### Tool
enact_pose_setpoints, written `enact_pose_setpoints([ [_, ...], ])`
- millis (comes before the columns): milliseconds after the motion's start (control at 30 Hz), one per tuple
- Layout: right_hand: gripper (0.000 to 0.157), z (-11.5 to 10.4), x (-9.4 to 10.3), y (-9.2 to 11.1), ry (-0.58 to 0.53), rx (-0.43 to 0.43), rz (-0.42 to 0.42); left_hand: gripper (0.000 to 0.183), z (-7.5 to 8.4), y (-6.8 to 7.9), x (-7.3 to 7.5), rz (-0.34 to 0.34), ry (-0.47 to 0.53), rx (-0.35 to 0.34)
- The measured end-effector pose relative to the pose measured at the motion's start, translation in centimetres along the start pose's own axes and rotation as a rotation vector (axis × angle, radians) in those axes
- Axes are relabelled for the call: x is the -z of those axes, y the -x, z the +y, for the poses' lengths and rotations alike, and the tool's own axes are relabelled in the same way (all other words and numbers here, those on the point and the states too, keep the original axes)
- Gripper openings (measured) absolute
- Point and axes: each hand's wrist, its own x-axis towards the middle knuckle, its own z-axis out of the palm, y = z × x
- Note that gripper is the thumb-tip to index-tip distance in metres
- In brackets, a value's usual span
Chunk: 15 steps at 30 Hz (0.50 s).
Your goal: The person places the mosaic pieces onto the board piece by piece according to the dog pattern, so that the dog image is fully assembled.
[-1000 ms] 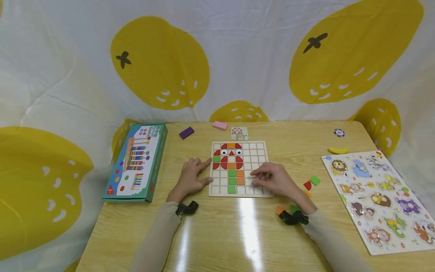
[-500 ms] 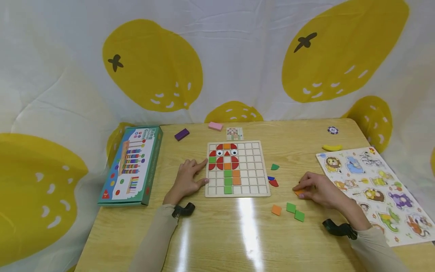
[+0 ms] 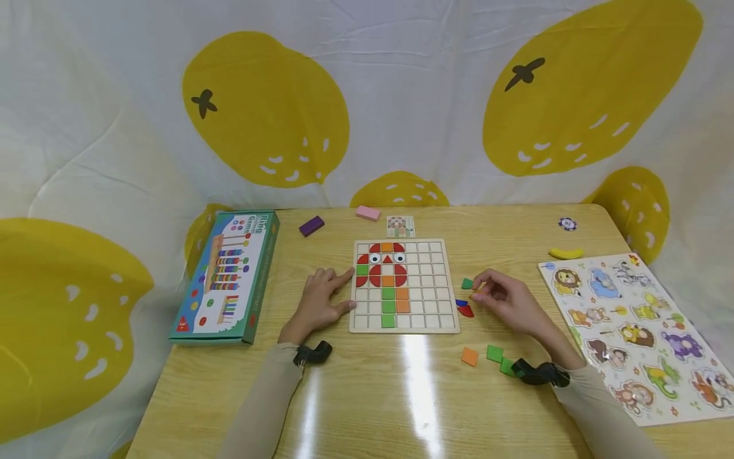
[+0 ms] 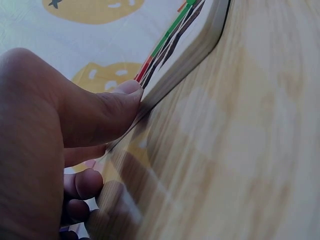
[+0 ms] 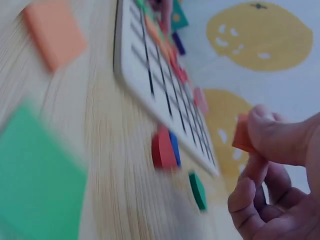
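Note:
A wooden grid board (image 3: pixel 429 294) lies mid-table, with red, green, orange and eye-marked tiles set into its left part. My left hand (image 3: pixel 317 305) rests beside it, thumb and index fingertips against its left edge; the other fingers curl loosely in the left wrist view. Right of the board, my right hand (image 3: pixel 511 306) pinches an orange tile (image 5: pixel 242 134) between thumb and fingers, held above the table. Close by lie a green rounded piece (image 3: pixel 467 284), a red one (image 3: pixel 466 312) and a blue one (image 3: pixel 461 303).
An orange square (image 3: pixel 469 356) and two green squares (image 3: pixel 495 353) lie nearer the front. A pattern card (image 3: pixel 400 226) is behind the board, near pink (image 3: pixel 368 213) and purple (image 3: pixel 311 225) blocks. A game box (image 3: pixel 226 280) stands left; an animal puzzle (image 3: pixel 616 325) lies right.
My right hand moved from the board's right side out to the loose tiles, took up an orange tile, and has come back left toward the board. The left hand stays at the board's edge.

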Motion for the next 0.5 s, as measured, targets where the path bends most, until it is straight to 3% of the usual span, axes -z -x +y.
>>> enact_pose_setpoints([
  [100, 0.021, -0.6, -1.9, -1.7, -0.15, -0.07, 0.019, 0.073, -0.1, 0.0, 0.0, -0.008, -0.005, 0.008],
  [200, 0.029, -1.0, -3.6, -3.2, -0.223, -0.146, 0.01, 0.073, 0.0, 0.0, -0.1, -0.015, -0.008, 0.014],
  [333, 0.031, -1.4, -5.5, -4.5, -0.191, -0.143, -0.019, 0.073, 0.0, 0.0, 0.0, -0.009, -0.012, 0.012],
  [500, 0.028, -1.8, -7.0, -5.5, 0.007, -0.044, -0.023, 0.073, 0.0, 0.0, 0.2, -0.008, -0.014, 0.002],
])
